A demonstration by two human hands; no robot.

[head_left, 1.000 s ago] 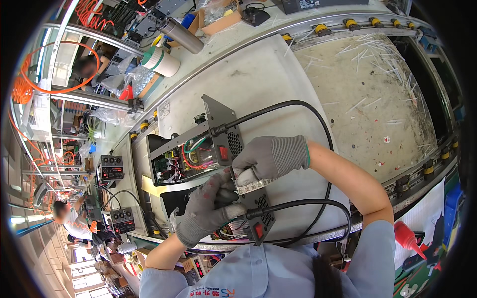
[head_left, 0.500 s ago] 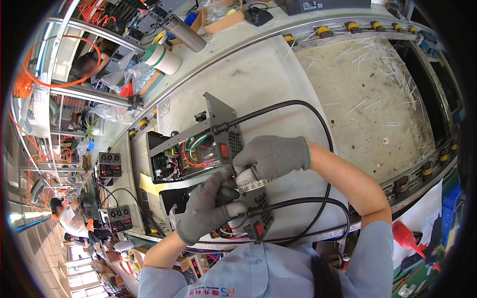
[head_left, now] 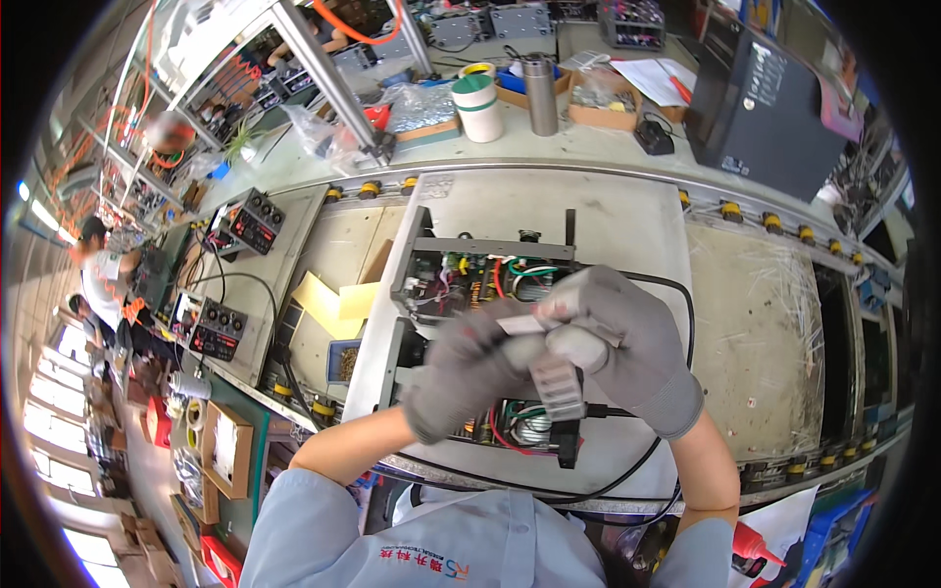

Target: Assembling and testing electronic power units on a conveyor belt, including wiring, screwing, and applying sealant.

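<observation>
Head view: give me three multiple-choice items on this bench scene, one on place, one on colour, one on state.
1. Where does the open electronics chassis lie?
A. on the pale board on the conveyor line
B. on the floor
C. on a shelf above the bench

2. What colour are the gloves on both hands?
A. red
B. grey
C. yellow

3. How does the chassis stand?
A. closed with its cover on
B. wrapped in plastic film
C. open, with wiring and parts showing

Answers:
1 A: the chassis rests on the pale board between the roller rails.
2 B: the left hand and the right hand both wear grey knit gloves, closed together on a small pale tool.
3 C: green, red and white wires show inside the uncovered frame.
</observation>
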